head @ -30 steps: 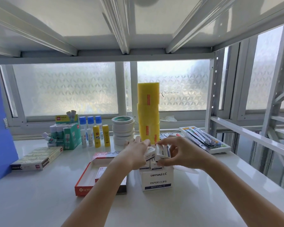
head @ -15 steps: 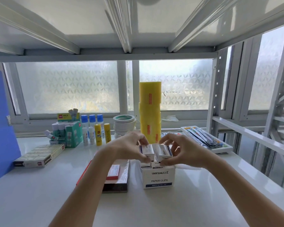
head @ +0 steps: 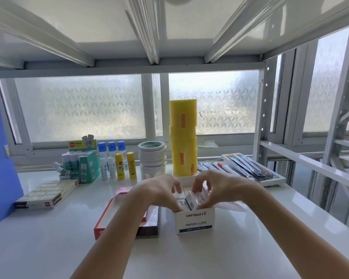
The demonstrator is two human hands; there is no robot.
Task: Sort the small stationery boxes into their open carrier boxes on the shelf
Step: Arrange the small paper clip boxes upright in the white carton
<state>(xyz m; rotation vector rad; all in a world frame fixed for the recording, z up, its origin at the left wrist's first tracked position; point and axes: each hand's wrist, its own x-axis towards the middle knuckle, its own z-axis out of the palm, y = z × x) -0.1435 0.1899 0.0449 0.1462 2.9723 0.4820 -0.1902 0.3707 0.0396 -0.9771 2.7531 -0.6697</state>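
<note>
A white open carrier box marked PAPER CLIPS (head: 195, 222) stands on the shelf in front of me. Both hands reach into its top. My right hand (head: 218, 188) grips a small white paper clip box (head: 194, 200), tilted and partly down inside the carrier. My left hand (head: 161, 191) has its fingertips pushed in beside other small boxes (head: 181, 203) packed there; whether it grips one is hidden. To the left lies a flat red open carrier box (head: 103, 226), mostly covered by my left forearm.
The back of the shelf holds a tall yellow tape stack (head: 183, 137), white tape rolls (head: 152, 156), glue sticks (head: 119, 164) and a green glue box (head: 85, 166). A flat staples pack (head: 46, 194) lies left, a pen tray (head: 252, 168) right, a blue folder (head: 0, 158) at the far left.
Both hands have come down from above the carrier into its opening. The small box in my right hand went from level above the rim to tilted and partly inside.
</note>
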